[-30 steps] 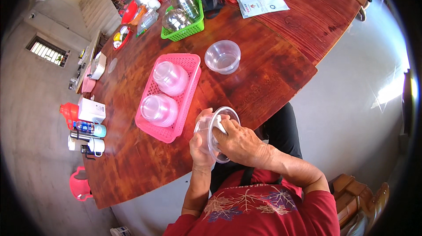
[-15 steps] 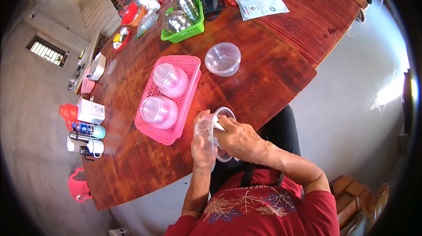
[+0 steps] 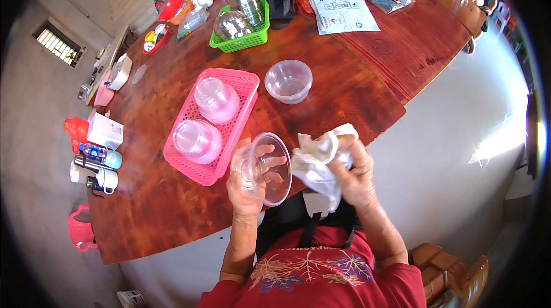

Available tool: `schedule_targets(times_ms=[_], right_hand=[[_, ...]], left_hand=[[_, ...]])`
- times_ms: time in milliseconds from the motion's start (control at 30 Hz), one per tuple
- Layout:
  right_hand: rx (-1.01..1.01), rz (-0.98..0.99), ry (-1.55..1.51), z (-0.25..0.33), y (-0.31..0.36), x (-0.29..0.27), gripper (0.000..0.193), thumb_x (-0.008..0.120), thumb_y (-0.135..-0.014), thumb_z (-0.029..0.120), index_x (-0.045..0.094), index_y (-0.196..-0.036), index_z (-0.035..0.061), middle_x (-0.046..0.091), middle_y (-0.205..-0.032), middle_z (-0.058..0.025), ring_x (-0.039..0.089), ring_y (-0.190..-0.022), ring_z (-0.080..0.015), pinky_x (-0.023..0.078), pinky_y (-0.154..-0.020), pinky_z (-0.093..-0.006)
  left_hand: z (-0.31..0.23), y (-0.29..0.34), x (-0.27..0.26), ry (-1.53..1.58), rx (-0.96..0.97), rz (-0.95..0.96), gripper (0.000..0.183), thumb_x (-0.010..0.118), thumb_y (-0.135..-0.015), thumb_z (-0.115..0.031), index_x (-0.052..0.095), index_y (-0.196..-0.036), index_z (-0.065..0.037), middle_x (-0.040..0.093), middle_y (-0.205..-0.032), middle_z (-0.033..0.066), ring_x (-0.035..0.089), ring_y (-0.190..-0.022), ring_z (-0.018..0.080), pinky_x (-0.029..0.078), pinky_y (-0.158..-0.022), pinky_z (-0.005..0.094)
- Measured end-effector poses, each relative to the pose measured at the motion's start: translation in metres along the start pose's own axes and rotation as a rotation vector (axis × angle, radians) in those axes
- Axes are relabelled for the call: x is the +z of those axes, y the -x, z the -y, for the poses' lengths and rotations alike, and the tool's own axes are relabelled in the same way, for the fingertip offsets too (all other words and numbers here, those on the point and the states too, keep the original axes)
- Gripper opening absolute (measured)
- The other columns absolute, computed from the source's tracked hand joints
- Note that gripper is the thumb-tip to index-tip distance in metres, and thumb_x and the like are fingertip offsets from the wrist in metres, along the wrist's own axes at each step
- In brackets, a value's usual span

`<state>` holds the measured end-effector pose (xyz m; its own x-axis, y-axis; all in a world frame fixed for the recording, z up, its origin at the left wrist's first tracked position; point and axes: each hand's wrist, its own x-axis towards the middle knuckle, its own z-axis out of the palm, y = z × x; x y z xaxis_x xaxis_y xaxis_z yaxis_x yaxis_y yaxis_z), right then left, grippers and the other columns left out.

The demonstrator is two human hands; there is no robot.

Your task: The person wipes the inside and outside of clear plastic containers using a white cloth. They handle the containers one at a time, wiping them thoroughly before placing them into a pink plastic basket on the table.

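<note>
A clear plastic bowl (image 3: 274, 179) is tipped on its side in my left hand (image 3: 247, 187), whose fingers wrap behind its base and show through the wall. To the right of it, my right hand (image 3: 357, 175) grips a crumpled white cloth (image 3: 321, 156), apart from the bowl's rim. Another clear bowl (image 3: 288, 81) stands upright on the table beyond my hands. Left of them lies a pink perforated basket (image 3: 248, 81) with two stacks of upside-down clear bowls (image 3: 198, 140) inside.
The wooden table (image 3: 143, 205) ends just in front of me. Farther back are a green basket (image 3: 244, 43) holding metal bowls and a white printed bag (image 3: 344, 15). A white box (image 3: 106, 130), bottles and mugs line the left edge. Someone stands at the far right.
My right hand has drawn the cloth out of the bowl and moved to the right. The bowl has shifted slightly left in my left hand, its opening now facing right.
</note>
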<state>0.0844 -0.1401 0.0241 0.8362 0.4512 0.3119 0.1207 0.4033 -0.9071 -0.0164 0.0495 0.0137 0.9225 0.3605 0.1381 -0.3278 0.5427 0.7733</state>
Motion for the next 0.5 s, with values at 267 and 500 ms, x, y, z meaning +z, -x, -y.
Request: schedule_targets(times_ms=[267,500], right_hand=[[-0.449,0.419,0.838,-0.023,0.004,0.041,0.038,0.064,-0.071,0.002,0.059,-0.109,0.0025,0.056,-0.102,-0.0207,0.059,-0.092,-0.0341,0.051,-0.082,-0.0407],[0.288,0.704,-0.001,-0.009,0.01,0.032,0.03,0.053,-0.086,0.003,0.057,-0.116,0.0045,0.062,-0.097,-0.0113,0.062,-0.087,-0.0217,0.05,-0.075,-0.033]], left_hand=[[0.009,0.004,0.018,-0.228,-0.044,0.001,0.084,0.069,-0.075,-0.046,0.03,-0.138,-0.006,0.05,-0.125,0.0156,0.05,-0.116,0.0247,0.044,-0.098,0.0384],[0.01,0.004,0.007,-0.078,-0.123,0.128,0.081,0.064,-0.077,-0.049,0.03,-0.138,-0.005,0.05,-0.123,0.02,0.055,-0.108,0.0314,0.046,-0.091,0.0417]])
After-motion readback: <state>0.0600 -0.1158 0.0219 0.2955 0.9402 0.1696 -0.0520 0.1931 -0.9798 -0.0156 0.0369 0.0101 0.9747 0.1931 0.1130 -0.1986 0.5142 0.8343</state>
